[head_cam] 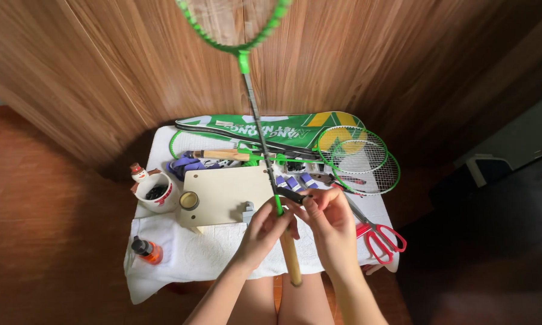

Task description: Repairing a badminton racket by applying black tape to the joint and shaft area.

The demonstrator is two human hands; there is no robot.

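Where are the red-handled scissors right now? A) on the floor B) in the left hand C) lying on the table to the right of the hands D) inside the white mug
C: the red-handled scissors lie on the white cloth-covered table, right of the right hand; both hands are on the racket.
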